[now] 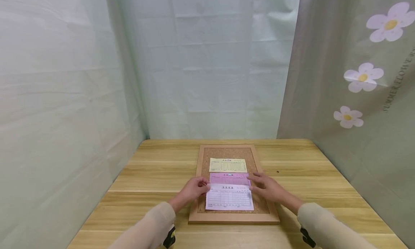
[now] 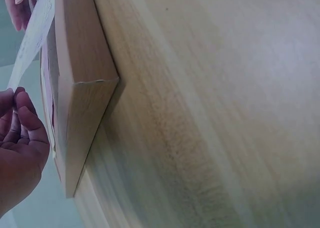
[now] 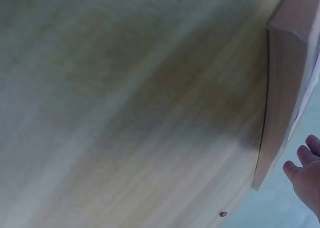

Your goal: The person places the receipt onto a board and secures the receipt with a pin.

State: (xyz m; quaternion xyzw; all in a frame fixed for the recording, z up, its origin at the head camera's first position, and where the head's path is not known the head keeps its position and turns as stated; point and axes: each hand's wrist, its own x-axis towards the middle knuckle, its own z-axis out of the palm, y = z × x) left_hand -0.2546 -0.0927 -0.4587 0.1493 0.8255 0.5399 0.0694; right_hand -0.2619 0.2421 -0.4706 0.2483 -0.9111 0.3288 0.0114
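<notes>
A white printed form slip [image 1: 229,198] lies over the lower part of a cork board [image 1: 259,206] with a wooden frame. My left hand [image 1: 195,188] pinches its upper left corner between thumb and fingers; in the left wrist view the slip [image 2: 31,41] is tilted up off the board. My right hand [image 1: 267,187] is at the slip's upper right corner, fingers spread and loosely bent. The white slip overlaps the bottom of a pink slip [image 1: 223,179]. Above that is a yellow slip [image 1: 228,165]. Small coloured spots, too small to make out, sit at the top edges of the pink and yellow slips.
The board lies on a wood-grain table [image 1: 155,177]. A small dark brown bit [image 1: 277,171] is on the table right of the board. Pale curtains [image 1: 214,69] enclose the table at the back and both sides, with printed flowers [image 1: 363,77] on the right one.
</notes>
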